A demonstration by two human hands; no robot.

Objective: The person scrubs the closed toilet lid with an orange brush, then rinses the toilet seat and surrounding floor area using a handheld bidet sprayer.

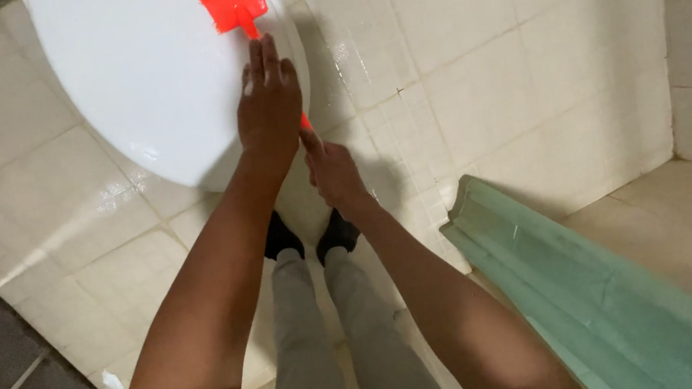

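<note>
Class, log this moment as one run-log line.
left hand: on red brush handle | right hand: grips handle end | brush head: on white toilet lid | floor: pale tiles

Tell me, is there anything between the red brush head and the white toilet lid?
Nothing visible does. The red brush head lies against the white toilet lid, with no object between them. The left hand and the right hand both grip the handle behind the head.

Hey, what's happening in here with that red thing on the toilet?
A person stands over a closed white toilet lid, holding a red brush with both hands. The left hand grips the handle high up, the right hand lower down. The brush head rests on the lid. Pale floor tiles look wet; a green ledge runs alongside.
</note>
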